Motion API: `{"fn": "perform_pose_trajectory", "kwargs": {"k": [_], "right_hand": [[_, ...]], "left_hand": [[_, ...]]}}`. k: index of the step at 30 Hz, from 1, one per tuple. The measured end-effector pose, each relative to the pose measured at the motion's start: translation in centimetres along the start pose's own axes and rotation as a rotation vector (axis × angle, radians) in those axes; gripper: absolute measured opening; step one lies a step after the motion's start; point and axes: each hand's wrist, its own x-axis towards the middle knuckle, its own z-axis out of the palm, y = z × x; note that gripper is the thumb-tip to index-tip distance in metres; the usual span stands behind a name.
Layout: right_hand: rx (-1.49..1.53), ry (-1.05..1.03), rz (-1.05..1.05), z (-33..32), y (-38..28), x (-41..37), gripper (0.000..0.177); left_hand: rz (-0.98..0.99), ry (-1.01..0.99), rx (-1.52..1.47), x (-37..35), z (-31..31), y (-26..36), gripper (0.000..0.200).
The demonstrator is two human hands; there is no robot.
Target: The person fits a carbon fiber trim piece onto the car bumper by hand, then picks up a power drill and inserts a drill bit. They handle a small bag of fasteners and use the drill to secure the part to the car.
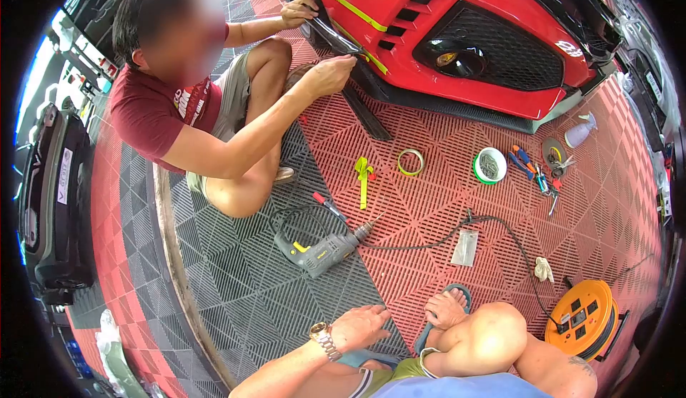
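My left hand (361, 326), with a metal wristwatch (324, 341) on the wrist, is held out low in the centre with its fingers stretched and nothing in them. My right hand (446, 309) lies over my sandalled foot, beside my bent knee (500, 330), its fingers loosely spread and holding no object. Nearest ahead on the floor are a grey power drill (321, 254) with a bit fitted, a red-tipped marker (329, 206) and a small clear bag (464, 247).
A co-worker (168, 119) sits at upper left, both hands at a black trim strip (336, 37) along the red car bumper (400, 12). Tape rolls, a white tub (489, 165), hand tools (532, 168), an orange cable reel (582, 319) and its cable lie on the tiled floor.
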Motion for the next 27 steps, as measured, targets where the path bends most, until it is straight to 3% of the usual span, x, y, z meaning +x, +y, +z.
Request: {"fn": "perform_pose_trajectory", "kwargs": {"k": [11, 15, 16, 18, 19, 21, 24, 27], "right_hand": [[0.103, -0.444, -0.194, -12.0, -3.8, 1.1, 0.021], [0.122, -0.547, -0.247, -13.0, -3.8, 1.9, 0.02], [0.12, -0.547, -0.249, -11.7, -3.4, 1.6, 0.02], [0.086, -0.205, -0.327, -7.9, -2.1, 1.0, 0.021], [0.083, -0.206, -0.331, -10.2, -2.9, 1.7, 0.021], [0.133, -0.543, -0.19, -15.6, -4.9, 3.0, 0.021], [0.088, -0.45, -0.27, -14.8, -4.5, 2.6, 0.022], [0.129, -0.507, -0.226, -14.3, -4.4, 2.5, 0.021]], "left_hand": [[0.005, 0.006, -0.002, 0.0, 0.1, -0.1, 0.043], [0.009, 0.017, -0.01, 0.0, 0.0, -0.2, 0.043], [0.004, 0.012, -0.014, -0.1, 0.0, -0.2, 0.043], [-0.004, 0.012, -0.02, -0.1, -0.1, -0.2, 0.044], [-0.011, -0.001, -0.016, 0.0, -0.2, -0.1, 0.044], [-0.017, -0.01, -0.012, 0.1, -0.3, -0.1, 0.044], [-0.024, -0.021, -0.016, 0.1, -0.3, -0.1, 0.044], [-0.018, -0.009, -0.018, 0.1, -0.4, -0.2, 0.044]]}}
